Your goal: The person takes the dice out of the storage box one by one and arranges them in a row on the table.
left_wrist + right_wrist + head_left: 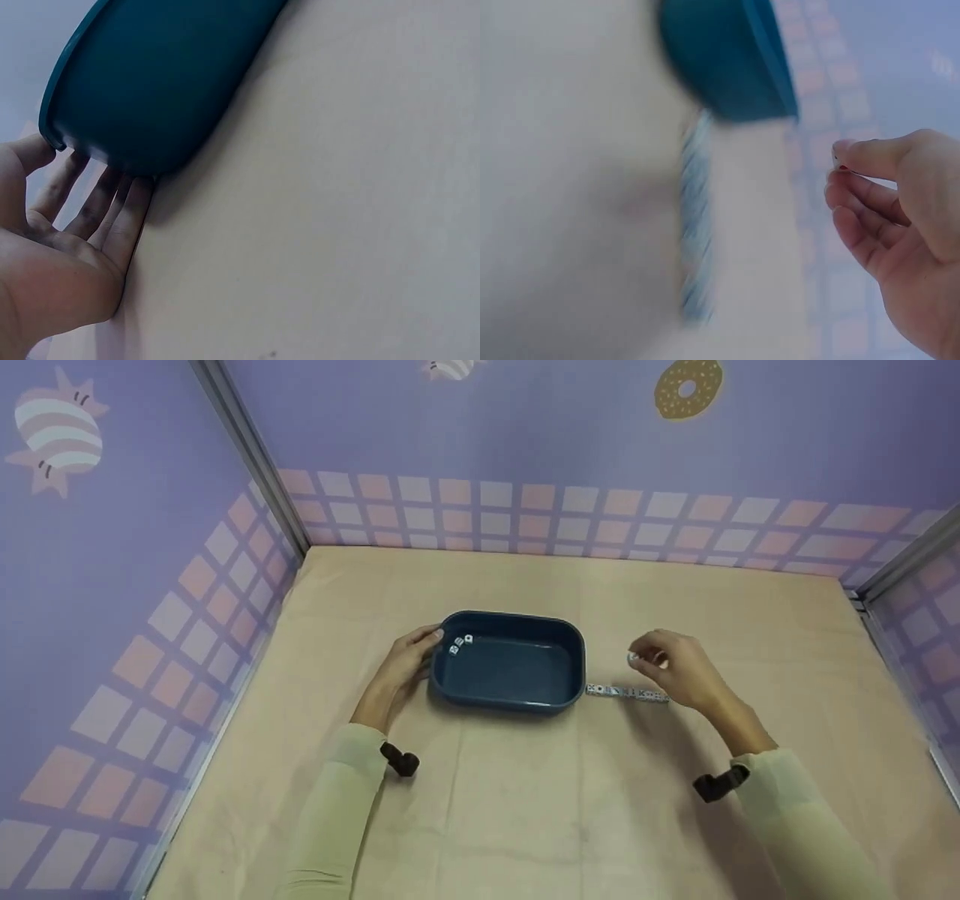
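Note:
A dark blue rectangular dish [510,705] sits on the cloth. Three small white dice [460,643] lie in its far left corner. My left hand [405,664] holds the dish's left end; in the left wrist view the thumb [37,150] is at the rim and the fingers lie against the outer wall. Right of the dish, my right hand [679,667] is raised above the table and pinches a die [632,658] between thumb and fingertips. Below it, a row of several dice [622,692] runs rightward from the dish, its right end partly covered by the hand.
A pale cloth [510,810] covers the table. Purple walls with pink and white squares [525,502] stand at the back and both sides. Dark wrist mounts [720,784] are strapped at both sleeves.

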Motion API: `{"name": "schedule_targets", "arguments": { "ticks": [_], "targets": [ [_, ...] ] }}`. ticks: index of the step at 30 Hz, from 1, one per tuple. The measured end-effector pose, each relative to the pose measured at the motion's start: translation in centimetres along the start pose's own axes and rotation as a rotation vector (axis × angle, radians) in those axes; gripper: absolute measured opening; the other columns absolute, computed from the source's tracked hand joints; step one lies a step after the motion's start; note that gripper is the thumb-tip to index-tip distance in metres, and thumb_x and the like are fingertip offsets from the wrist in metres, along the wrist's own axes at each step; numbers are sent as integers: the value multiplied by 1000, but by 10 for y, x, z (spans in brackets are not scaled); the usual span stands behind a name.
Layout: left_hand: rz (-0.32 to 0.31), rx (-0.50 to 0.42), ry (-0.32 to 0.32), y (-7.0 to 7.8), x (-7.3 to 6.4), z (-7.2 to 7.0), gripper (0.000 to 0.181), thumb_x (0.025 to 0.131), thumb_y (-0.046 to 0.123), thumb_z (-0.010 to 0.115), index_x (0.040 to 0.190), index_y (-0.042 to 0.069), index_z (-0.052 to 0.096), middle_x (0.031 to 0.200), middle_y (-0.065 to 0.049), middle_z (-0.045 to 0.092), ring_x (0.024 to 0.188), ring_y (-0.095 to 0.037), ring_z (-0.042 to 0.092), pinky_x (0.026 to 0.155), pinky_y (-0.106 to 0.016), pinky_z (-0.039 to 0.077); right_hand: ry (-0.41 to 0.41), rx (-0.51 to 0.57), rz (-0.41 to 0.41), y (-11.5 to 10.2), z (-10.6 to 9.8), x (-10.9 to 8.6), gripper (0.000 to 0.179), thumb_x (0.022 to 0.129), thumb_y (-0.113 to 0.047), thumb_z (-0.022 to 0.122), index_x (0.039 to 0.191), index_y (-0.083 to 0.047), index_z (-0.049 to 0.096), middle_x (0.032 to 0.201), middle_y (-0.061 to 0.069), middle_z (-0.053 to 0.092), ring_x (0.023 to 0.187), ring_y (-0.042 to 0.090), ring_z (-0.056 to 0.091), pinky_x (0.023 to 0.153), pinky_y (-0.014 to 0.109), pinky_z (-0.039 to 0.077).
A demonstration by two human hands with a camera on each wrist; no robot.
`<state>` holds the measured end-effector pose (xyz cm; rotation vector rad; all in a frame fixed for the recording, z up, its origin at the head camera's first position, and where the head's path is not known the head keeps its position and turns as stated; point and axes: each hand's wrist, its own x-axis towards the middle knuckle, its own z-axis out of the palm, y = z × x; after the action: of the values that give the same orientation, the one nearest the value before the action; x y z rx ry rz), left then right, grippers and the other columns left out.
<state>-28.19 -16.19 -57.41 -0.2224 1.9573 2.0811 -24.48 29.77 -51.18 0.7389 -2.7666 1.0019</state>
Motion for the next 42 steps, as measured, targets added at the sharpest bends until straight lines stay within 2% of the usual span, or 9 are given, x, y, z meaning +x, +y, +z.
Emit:
{"name": "schedule_targets", "arguments": {
  "ticks": [6, 12, 17, 21, 27, 34, 42],
  "targets": [
    [-1, -13, -7, 1, 0, 0, 50, 105, 40, 69, 148, 17, 62, 144, -8, 64, 128, -26, 65, 101, -36, 55, 12, -39, 85, 42, -14, -45, 11, 94, 4, 77, 104, 0, 75, 96, 7, 72, 85, 22, 69, 74, 20, 54],
    [3, -8, -7, -1, -1, 0, 49, 105, 40, 69, 147, 17, 62, 142, -8, 65, 126, -25, 66, 98, -34, 56, -31, -50, 200, 63, -15, -72, 11, 96, -1, 77, 107, -4, 77, 98, 6, 73, 89, 24, 67, 76, 23, 54],
    [-2, -47, -17, -1, -1, 1, 48, 105, 38, 69, 147, 17, 62, 141, -8, 66, 127, -25, 66, 101, -36, 56, -97, -49, 261, 67, -9, -74, 11, 99, -5, 75, 110, -6, 76, 99, 6, 72, 91, 24, 66, 79, 30, 55],
    [-14, -44, -16, -1, -1, 1, 50, 105, 38, 70, 148, 16, 61, 142, -8, 65, 129, -24, 64, 103, -37, 55, -111, -44, 274, 69, -4, -72, 12, 98, -4, 76, 110, -4, 76, 98, 6, 71, 89, 23, 65, 76, 29, 54],
    [-9, -27, -14, 0, -1, 1, 51, 105, 39, 69, 150, 16, 60, 146, -9, 63, 132, -26, 63, 105, -39, 54, -97, -26, 246, 71, 1, -72, 15, 96, 0, 77, 111, -3, 75, 98, 6, 70, 88, 22, 65, 75, 26, 54],
    [-5, -5, -14, 0, 1, 0, 51, 105, 39, 68, 150, 16, 60, 150, -8, 60, 135, -27, 60, 107, -39, 52, -127, -31, 224, 70, 1, -70, 19, 95, 1, 78, 114, -4, 76, 100, 5, 69, 88, 20, 65, 76, 27, 56],
    [4, 11, -10, 0, 0, 0, 51, 106, 39, 68, 150, 15, 60, 148, -9, 61, 134, -28, 61, 106, -40, 53, -102, -45, 208, 69, 3, -70, 17, 95, 0, 78, 112, -3, 77, 95, 4, 66, 83, 20, 58, 71, 26, 50]
  ]
}}
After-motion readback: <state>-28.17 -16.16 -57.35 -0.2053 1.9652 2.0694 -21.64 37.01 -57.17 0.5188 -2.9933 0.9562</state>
